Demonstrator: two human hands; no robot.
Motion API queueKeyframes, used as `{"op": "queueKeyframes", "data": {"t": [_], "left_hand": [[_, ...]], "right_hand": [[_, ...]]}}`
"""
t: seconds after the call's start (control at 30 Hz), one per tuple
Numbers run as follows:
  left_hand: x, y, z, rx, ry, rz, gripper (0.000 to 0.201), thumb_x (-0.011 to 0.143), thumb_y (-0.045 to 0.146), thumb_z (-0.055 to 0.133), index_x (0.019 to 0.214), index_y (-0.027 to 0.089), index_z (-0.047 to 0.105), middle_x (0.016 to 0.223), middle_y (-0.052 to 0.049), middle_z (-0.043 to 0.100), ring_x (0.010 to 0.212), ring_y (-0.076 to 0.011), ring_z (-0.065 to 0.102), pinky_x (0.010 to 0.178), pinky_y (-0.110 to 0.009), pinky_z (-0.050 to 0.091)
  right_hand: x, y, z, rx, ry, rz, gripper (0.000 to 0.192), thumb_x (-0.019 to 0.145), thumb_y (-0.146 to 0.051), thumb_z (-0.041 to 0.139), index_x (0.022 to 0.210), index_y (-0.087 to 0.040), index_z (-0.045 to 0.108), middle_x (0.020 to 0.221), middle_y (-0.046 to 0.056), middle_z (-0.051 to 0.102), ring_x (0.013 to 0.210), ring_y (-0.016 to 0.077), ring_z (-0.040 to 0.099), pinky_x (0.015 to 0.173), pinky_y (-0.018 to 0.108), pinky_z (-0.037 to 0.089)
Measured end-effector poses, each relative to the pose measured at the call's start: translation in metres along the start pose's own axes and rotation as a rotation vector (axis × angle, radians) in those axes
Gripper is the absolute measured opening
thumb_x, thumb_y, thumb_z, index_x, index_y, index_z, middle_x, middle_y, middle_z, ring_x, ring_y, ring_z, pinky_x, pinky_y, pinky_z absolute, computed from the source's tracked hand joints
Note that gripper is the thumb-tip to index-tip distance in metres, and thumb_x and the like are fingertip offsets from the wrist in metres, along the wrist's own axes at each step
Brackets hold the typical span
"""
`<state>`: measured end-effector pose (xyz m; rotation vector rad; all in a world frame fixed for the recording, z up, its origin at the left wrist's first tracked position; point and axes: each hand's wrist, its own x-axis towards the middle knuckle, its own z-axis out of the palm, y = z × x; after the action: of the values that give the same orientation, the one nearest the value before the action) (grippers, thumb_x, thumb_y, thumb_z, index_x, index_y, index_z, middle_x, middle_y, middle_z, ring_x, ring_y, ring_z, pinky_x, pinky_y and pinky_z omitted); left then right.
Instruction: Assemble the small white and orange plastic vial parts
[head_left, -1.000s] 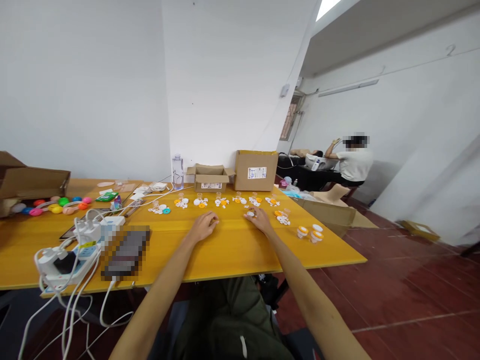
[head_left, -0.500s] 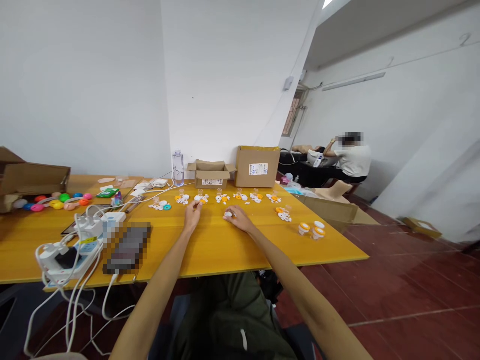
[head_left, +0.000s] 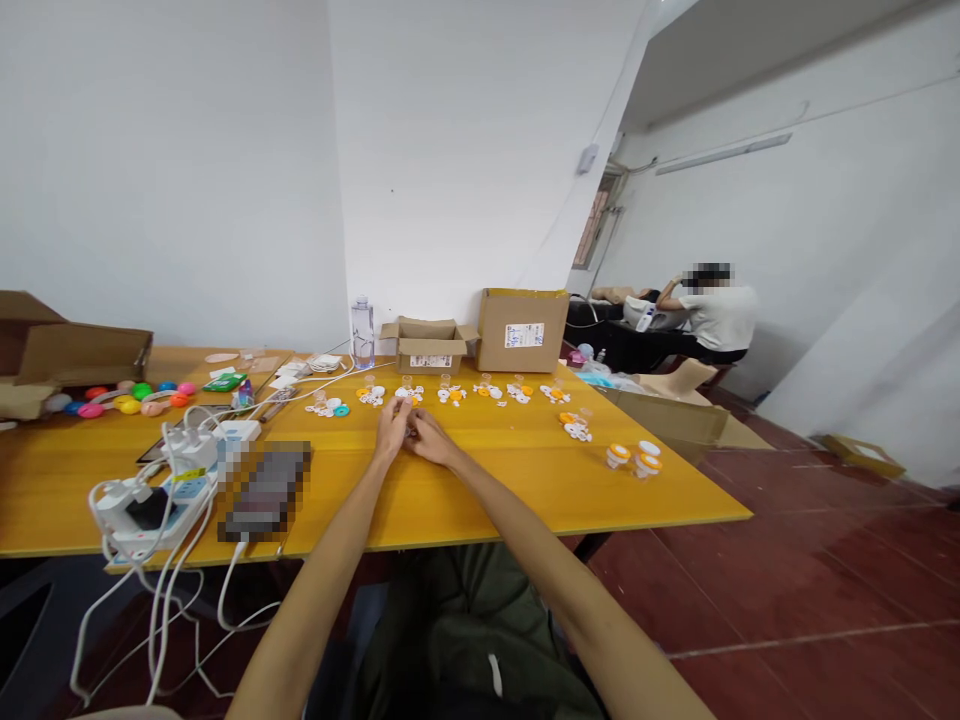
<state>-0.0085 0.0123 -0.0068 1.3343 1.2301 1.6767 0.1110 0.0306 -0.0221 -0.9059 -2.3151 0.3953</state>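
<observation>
two bare forearms reached out from the wearer over a yellow table [head_left: 465, 500], and the left hand [head_left: 393, 432] and right hand [head_left: 429, 441] met fingertip to fingertip just above the wood, pinched around something too small to make out; how tightly each closed could not be told. just beyond the fingers lay a row of small white and orange parts [head_left: 450, 394], set in little clusters running off to the right of the grip. a slip there looked likely to drop the tiny piece among those clusters, or a wrist brushing forward could scatter them. near the wearer, the table's front edge sat close under the elbows. to the left of the grip lay a power strip with white cables [head_left: 161, 490], a snag risk. right of the grip the wood was bare up to small orange-lidded jars [head_left: 634, 459]. farthest back stood cardboard boxes [head_left: 480, 340] and a clear bottle [head_left: 363, 333].
</observation>
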Motion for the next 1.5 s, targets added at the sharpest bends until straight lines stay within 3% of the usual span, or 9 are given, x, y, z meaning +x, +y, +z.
{"op": "queueKeyframes", "data": {"t": [0.17, 0.33, 0.47, 0.6, 0.73, 0.87, 1.07, 1.23, 1.5], "left_hand": [[-0.003, -0.001, 0.0, 0.042, -0.113, -0.004, 0.025, 0.08, 0.045, 0.065, 0.08, 0.02, 0.065, 0.085, -0.003, 0.069, 0.085, -0.0198, 0.065, 0.078, -0.03, 0.051], [-0.001, -0.011, 0.002, 0.173, -0.161, 0.007, 0.018, 0.077, 0.037, 0.07, 0.084, 0.022, 0.066, 0.093, -0.004, 0.069, 0.095, -0.0223, 0.064, 0.088, -0.034, 0.05], [0.001, -0.02, 0.001, 0.277, -0.192, 0.004, 0.022, 0.069, 0.027, 0.075, 0.089, 0.022, 0.066, 0.094, -0.003, 0.067, 0.096, -0.0227, 0.063, 0.093, -0.038, 0.047], [0.0, -0.023, -0.003, 0.283, -0.218, 0.072, 0.031, 0.062, 0.015, 0.075, 0.09, 0.024, 0.066, 0.093, -0.002, 0.064, 0.087, -0.0201, 0.063, 0.089, -0.038, 0.05], [-0.003, -0.025, -0.005, 0.271, -0.196, 0.143, 0.036, 0.059, 0.009, 0.072, 0.091, 0.025, 0.067, 0.09, -0.002, 0.062, 0.084, -0.0201, 0.063, 0.085, -0.038, 0.052], [-0.005, -0.025, -0.005, 0.358, -0.222, 0.171, 0.038, 0.064, 0.013, 0.071, 0.099, 0.024, 0.066, 0.093, -0.002, 0.061, 0.086, -0.0207, 0.062, 0.089, -0.04, 0.051], [-0.008, -0.023, -0.003, 0.47, -0.257, 0.194, 0.038, 0.071, 0.017, 0.067, 0.108, 0.023, 0.063, 0.104, -0.005, 0.058, 0.095, -0.021, 0.061, 0.092, -0.037, 0.05], [-0.011, -0.023, -0.003, 0.479, -0.244, 0.246, 0.038, 0.071, 0.013, 0.065, 0.108, 0.023, 0.062, 0.112, -0.005, 0.054, 0.102, -0.0201, 0.06, 0.098, -0.036, 0.048], [-0.01, -0.027, -0.007, 0.463, -0.239, 0.242, 0.043, 0.071, 0.015, 0.066, 0.113, 0.025, 0.062, 0.123, -0.006, 0.052, 0.111, -0.0218, 0.059, 0.102, -0.04, 0.046]], "right_hand": [[-0.021, 0.013, -0.018, 0.019, 0.161, 0.073, 0.032, 0.091, -0.034, 0.055, 0.121, -0.026, 0.062, 0.135, 0.009, 0.054, 0.131, 0.0237, 0.047, 0.109, 0.04, 0.04], [-0.063, 0.041, -0.051, -0.29, 0.263, 0.3, 0.04, 0.098, -0.043, 0.039, 0.129, -0.025, 0.058, 0.144, 0.011, 0.051, 0.138, 0.0264, 0.041, 0.115, 0.047, 0.031], [-0.092, 0.059, -0.072, -0.574, 0.188, 0.598, 0.056, 0.098, -0.048, 0.037, 0.137, -0.01, 0.05, 0.15, 0.025, 0.042, 0.142, 0.0353, 0.035, 0.114, 0.053, 0.025], [-0.101, 0.065, -0.078, -0.558, 0.026, 0.724, 0.064, 0.098, -0.056, 0.031, 0.138, -0.01, 0.051, 0.15, 0.024, 0.043, 0.142, 0.0353, 0.035, 0.115, 0.053, 0.024], [-0.1, 0.07, -0.076, -0.492, -0.052, 0.651, 0.075, 0.096, -0.063, 0.029, 0.143, -0.008, 0.045, 0.154, 0.025, 0.037, 0.146, 0.0363, 0.03, 0.117, 0.052, 0.02], [-0.106, 0.069, -0.07, -0.432, -0.119, 0.535, 0.083, 0.093, -0.071, 0.021, 0.15, -0.012, 0.038, 0.158, 0.019, 0.032, 0.149, 0.0321, 0.024, 0.12, 0.048, 0.018], [-0.099, 0.034, -0.05, -0.372, -0.229, 0.374, 0.088, 0.093, -0.073, 0.014, 0.154, -0.012, 0.031, 0.162, 0.013, 0.023, 0.152, 0.0266, 0.017, 0.122, 0.043, 0.016], [-0.085, 0.01, -0.033, -0.314, -0.243, 0.222, 0.082, 0.094, -0.071, 0.015, 0.154, -0.016, 0.031, 0.161, 0.011, 0.027, 0.151, 0.0248, 0.019, 0.122, 0.042, 0.017], [-0.082, -0.007, -0.041, -0.276, -0.225, 0.225, 0.066, 0.098, -0.06, 0.03, 0.154, -0.024, 0.031, 0.16, 0.01, 0.032, 0.149, 0.0243, 0.025, 0.121, 0.044, 0.021]]}}
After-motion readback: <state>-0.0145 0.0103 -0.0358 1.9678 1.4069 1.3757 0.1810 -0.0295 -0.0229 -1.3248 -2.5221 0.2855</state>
